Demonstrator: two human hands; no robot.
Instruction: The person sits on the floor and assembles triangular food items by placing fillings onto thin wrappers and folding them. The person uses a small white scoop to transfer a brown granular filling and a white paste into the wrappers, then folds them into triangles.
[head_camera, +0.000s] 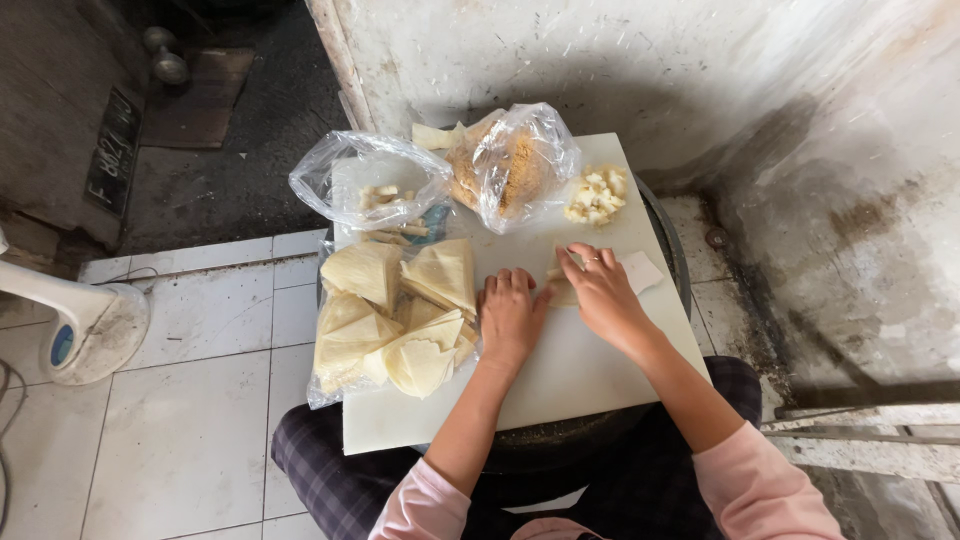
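Observation:
A white cutting board (560, 370) lies over a round dark tub on my lap. My left hand (510, 318) rests flat on the board, fingers apart, beside a heap of pale folded triangular wrappers (395, 315) on clear plastic. My right hand (603, 295) presses its fingertips on a small pale piece of dough (560, 290) at the board's middle. A thin white sheet (642, 270) lies just right of that hand. A small pile of pale cubes (597, 195) sits at the board's far right corner.
A clear bag with brown crumbs (512, 165) and another clear bag with pale sticks (372, 185) sit at the board's far edge. A stained wall (700, 80) rises behind. White floor tiles (200, 400) and a white appliance base (90, 330) are to the left.

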